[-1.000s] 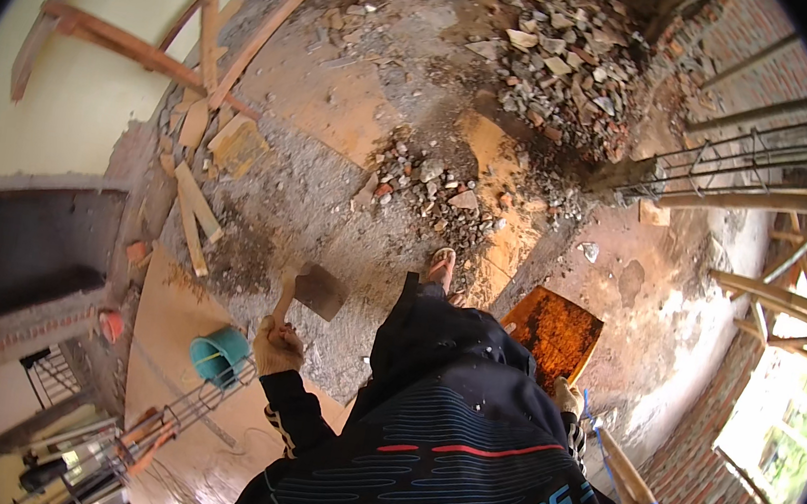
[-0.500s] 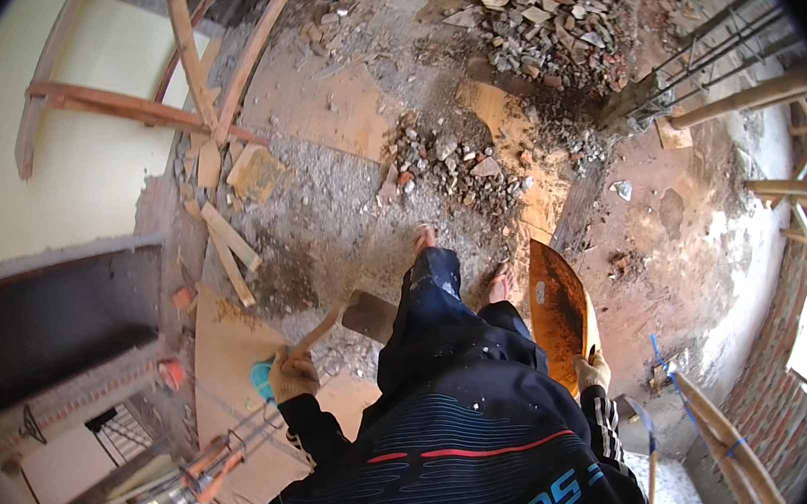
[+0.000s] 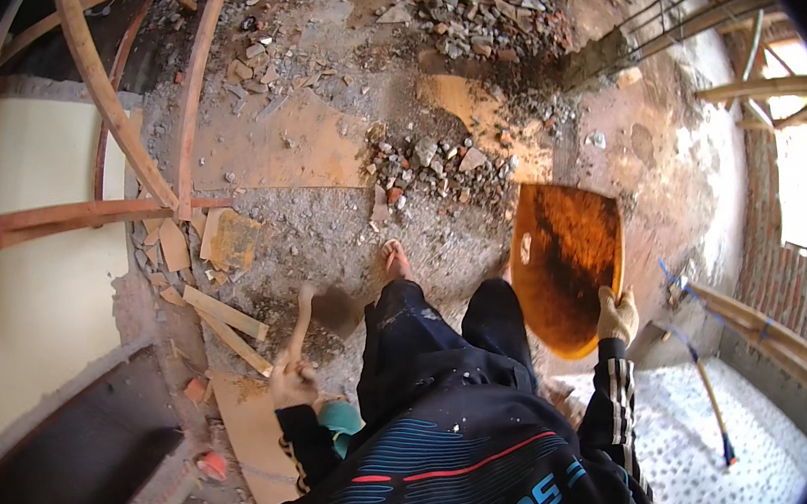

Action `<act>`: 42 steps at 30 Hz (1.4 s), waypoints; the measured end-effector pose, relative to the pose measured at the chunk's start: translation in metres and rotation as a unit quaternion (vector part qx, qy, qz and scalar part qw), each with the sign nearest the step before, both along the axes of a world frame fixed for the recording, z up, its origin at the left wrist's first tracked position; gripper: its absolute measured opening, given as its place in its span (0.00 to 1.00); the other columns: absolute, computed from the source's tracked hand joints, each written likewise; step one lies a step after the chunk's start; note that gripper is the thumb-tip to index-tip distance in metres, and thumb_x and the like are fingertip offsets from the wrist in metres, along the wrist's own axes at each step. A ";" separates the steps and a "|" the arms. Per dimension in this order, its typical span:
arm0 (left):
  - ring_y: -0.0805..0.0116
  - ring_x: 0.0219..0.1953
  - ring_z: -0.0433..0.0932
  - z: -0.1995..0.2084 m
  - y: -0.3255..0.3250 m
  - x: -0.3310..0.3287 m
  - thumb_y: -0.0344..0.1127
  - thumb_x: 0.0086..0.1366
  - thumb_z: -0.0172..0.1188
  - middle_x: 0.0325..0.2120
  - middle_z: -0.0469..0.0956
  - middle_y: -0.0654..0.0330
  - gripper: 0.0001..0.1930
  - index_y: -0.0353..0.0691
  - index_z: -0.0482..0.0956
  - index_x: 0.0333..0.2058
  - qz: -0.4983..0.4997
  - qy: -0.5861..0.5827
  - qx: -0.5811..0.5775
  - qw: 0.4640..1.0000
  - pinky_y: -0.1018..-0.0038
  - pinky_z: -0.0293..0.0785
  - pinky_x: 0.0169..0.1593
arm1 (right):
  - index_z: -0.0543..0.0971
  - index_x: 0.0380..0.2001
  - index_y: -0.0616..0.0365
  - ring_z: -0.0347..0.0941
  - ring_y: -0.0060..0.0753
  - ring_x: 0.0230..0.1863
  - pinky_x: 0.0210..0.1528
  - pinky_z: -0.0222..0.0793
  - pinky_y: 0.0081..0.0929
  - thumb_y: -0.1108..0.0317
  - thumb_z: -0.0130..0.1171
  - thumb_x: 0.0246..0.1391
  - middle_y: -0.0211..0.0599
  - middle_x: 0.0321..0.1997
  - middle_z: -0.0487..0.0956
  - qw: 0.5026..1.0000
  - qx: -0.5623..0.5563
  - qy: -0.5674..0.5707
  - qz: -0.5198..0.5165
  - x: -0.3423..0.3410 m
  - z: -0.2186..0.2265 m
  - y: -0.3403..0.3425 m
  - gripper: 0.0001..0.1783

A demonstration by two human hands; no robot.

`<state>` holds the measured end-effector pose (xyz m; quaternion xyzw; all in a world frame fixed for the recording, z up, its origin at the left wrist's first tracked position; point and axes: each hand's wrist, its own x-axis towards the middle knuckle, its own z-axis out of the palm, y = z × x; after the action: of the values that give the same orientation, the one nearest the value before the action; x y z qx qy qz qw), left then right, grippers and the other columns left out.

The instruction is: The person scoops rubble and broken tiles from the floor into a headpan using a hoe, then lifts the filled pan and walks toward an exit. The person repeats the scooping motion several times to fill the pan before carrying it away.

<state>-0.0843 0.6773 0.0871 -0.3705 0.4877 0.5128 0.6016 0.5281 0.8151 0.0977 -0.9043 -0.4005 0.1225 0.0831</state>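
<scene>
A person's left hand, at seven o'clock in the frame, is closed around the wooden handle of a hoe, its blade resting on the dusty floor just beside a sandalled foot. The gloved right hand, at three o'clock, grips the rim of a rust-orange scoop pan held tilted above the floor. A heap of broken rubble lies at twelve o'clock, near the pan's far edge
</scene>
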 end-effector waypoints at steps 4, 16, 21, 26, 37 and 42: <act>0.74 0.22 0.69 -0.022 0.035 -0.020 0.49 0.72 0.57 0.23 0.69 0.63 0.17 0.40 0.71 0.34 -0.107 0.123 -0.055 0.985 0.77 0.76 0.25 | 0.75 0.57 0.54 0.80 0.58 0.42 0.46 0.75 0.43 0.49 0.64 0.56 0.52 0.41 0.83 1.000 0.004 0.003 0.000 -0.032 0.023 0.003 0.30; 0.74 0.23 0.70 -0.073 0.106 -0.041 0.45 0.67 0.63 0.23 0.69 0.66 0.11 0.45 0.74 0.36 -0.218 0.210 -0.060 0.951 0.79 0.72 0.24 | 0.80 0.43 0.61 0.71 0.18 0.31 0.33 0.69 0.22 0.64 0.67 0.55 0.24 0.32 0.79 0.882 0.187 0.418 -0.116 -0.042 -0.030 0.041 0.15; 0.69 0.28 0.79 -0.063 0.104 -0.064 0.56 0.64 0.62 0.28 0.79 0.60 0.22 0.43 0.78 0.42 -0.204 0.260 -0.101 0.938 0.77 0.75 0.25 | 0.83 0.37 0.58 0.71 0.20 0.25 0.30 0.70 0.24 0.60 0.68 0.54 0.24 0.27 0.78 0.845 0.037 0.492 -0.206 -0.039 -0.213 0.011 0.14; 0.66 0.36 0.83 -0.049 0.083 -0.092 0.70 0.62 0.58 0.41 0.84 0.56 0.37 0.38 0.78 0.50 -0.097 0.346 -0.125 0.925 0.74 0.83 0.32 | 0.83 0.36 0.56 0.70 0.17 0.25 0.29 0.70 0.24 0.59 0.67 0.56 0.23 0.27 0.78 0.732 -0.048 0.634 -0.245 -0.087 -0.377 -0.080 0.12; 0.63 0.55 0.75 -0.025 0.146 -0.158 0.68 0.64 0.57 0.58 0.72 0.57 0.40 0.44 0.65 0.64 -0.363 0.630 -0.151 0.669 0.58 0.72 0.62 | 0.81 0.44 0.61 0.78 0.31 0.36 0.42 0.72 0.30 0.57 0.67 0.53 0.36 0.33 0.83 0.802 -0.115 0.475 -0.344 -0.184 -0.473 -0.148 0.21; 0.61 0.37 0.84 -0.074 0.070 -0.158 0.70 0.64 0.54 0.40 0.82 0.52 0.38 0.37 0.75 0.52 0.094 0.595 -0.150 0.784 0.62 0.84 0.39 | 0.57 0.69 0.62 0.63 0.63 0.68 0.67 0.63 0.44 0.55 0.71 0.47 0.62 0.70 0.61 0.913 -0.243 0.268 -0.190 -0.209 -0.403 -0.111 0.51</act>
<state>-0.2420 0.7472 0.0133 -0.1216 0.7823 0.6059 0.0781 0.3195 0.7045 -0.3049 -0.8888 -0.1422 0.4354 -0.0131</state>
